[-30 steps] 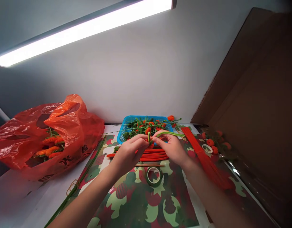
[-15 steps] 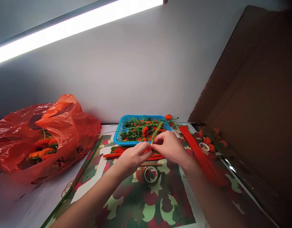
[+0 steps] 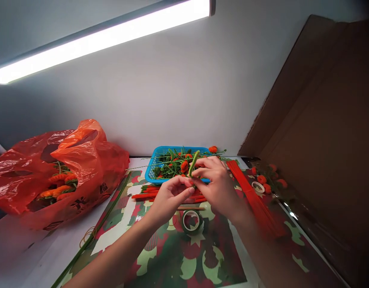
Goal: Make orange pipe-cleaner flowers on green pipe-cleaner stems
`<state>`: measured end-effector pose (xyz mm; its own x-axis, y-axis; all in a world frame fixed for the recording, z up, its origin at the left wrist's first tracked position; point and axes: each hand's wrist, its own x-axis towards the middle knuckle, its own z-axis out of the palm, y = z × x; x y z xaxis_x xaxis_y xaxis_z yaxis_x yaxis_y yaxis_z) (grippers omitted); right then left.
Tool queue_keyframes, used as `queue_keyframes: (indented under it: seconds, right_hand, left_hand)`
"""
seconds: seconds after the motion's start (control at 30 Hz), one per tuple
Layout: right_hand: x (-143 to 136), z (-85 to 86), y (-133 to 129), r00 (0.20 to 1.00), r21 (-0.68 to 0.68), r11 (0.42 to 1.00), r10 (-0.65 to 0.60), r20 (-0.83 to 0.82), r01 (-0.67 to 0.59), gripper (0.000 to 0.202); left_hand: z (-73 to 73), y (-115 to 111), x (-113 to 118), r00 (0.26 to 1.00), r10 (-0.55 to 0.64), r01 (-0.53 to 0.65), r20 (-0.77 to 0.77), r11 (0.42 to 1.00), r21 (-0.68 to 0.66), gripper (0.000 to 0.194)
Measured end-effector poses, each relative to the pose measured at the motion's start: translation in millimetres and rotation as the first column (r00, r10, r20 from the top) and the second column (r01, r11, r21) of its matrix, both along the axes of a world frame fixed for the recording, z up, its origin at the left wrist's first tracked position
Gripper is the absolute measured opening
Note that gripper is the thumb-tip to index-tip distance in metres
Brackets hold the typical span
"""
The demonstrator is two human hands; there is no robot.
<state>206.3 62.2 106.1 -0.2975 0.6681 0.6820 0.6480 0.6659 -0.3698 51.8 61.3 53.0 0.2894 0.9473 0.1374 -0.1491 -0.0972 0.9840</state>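
Note:
A light green pipe cleaner [image 3: 194, 162] stands up between my two hands, its upper end bent. My left hand [image 3: 169, 197] is closed, thumb and finger pinching at its lower end. From the other side my right hand [image 3: 218, 186] holds the same piece, its fingers curled around it. Fingertips hide the lower part of the stem. Behind the hands, a blue basket [image 3: 151, 176] holds green stems and orange fuzzy flowers [image 3: 184, 166]. Under the hands lie red pipe cleaners [image 3: 142, 196] and a thin wooden stick [image 3: 192, 208].
A roll of dark green tape [image 3: 191, 231] lies on the patterned mat [image 3: 172, 260]. At left stands a red plastic bag [image 3: 94, 160] with orange flowers inside. A red pipe cleaner bundle [image 3: 244, 180], a white tape roll [image 3: 258, 187] and a cardboard panel [image 3: 316, 100] are at right.
The right hand has risen slightly and shifted its fingers around the green pipe cleaner, which now stands steeper. My left hand has rolled, showing its thumb more openly. The view has tilted slightly.

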Motion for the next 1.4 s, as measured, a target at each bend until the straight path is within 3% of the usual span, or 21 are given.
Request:
queue_keyframes:
  seconds: [0.1,0.2,0.33,0.43,0.53,0.63,0.7,0.8,0.9,1.0,1.17,1.4]
  right_hand:
    - [-1,-4.3,1,0.998,0.130,0.992,-0.001,0.070,-0.008,0.017]
    - [-7,-8.7,0,0.997,0.205,0.978,0.010,0.081,-0.026,0.018]
    - [-12,-6.5,-3,0.991,0.073,0.996,0.065,-0.115,-0.057,0.019]
    - [-9,-1.9,-4,0.967,-0.084,0.991,0.083,-0.241,-0.106,0.015]
    - [-6,-0.7,-1,0.938,-0.230,0.954,0.110,-0.330,-0.193,0.007]
    - [-3,-2.5,2,0.897,-0.334,0.898,0.131,-0.421,-0.288,0.005]
    - [-3,-3.7,3,0.881,-0.358,0.883,0.116,-0.459,-0.303,0.004]
    - [-3,-4.4,3,0.897,-0.271,0.939,0.076,-0.436,-0.212,0.002]
    - [-3,-3.8,1,0.931,-0.102,0.989,0.066,-0.359,-0.110,0.004]
    - [-3,-3.0,-1,0.953,0.013,0.995,0.098,-0.285,-0.099,0.007]
    - [-4,-1.6,-5,0.953,-0.010,0.994,0.106,-0.284,-0.113,0.006]
    - [-4,-1.5,-6,0.951,-0.049,0.992,0.095,-0.295,-0.114,0.004]
  left_hand:
    - [3.6,0,-1,0.997,-0.033,0.039,0.068,0.995,-0.095,0.025]
    - [5.9,1,-1,0.997,-0.017,0.022,0.078,0.998,-0.066,0.029]
    - [11.4,2,-6,0.999,0.035,-0.035,0.004,0.999,-0.003,0.026]
    - [17.4,2,-10,0.981,0.172,-0.163,-0.092,0.982,0.098,0.023]
    - [21.7,1,-13,0.927,0.345,-0.288,-0.148,0.906,0.310,0.014]
    - [22.3,1,-13,0.899,0.415,-0.319,-0.138,0.838,0.442,0.007]
    - [21.5,-1,-12,0.899,0.419,-0.320,-0.130,0.828,0.460,0.006]
    - [21.7,-4,-12,0.905,0.399,-0.294,-0.150,0.839,0.457,0.009]
    - [24.5,-7,-13,0.914,0.341,-0.228,-0.221,0.881,0.415,0.012]
    - [27.8,-6,-13,0.950,0.248,-0.188,-0.189,0.939,0.289,0.014]
    - [30.7,-1,-16,0.981,0.190,-0.193,0.032,0.972,0.132,0.016]
    - [30.2,2,-18,0.958,0.223,-0.198,0.183,0.970,-0.143,0.022]
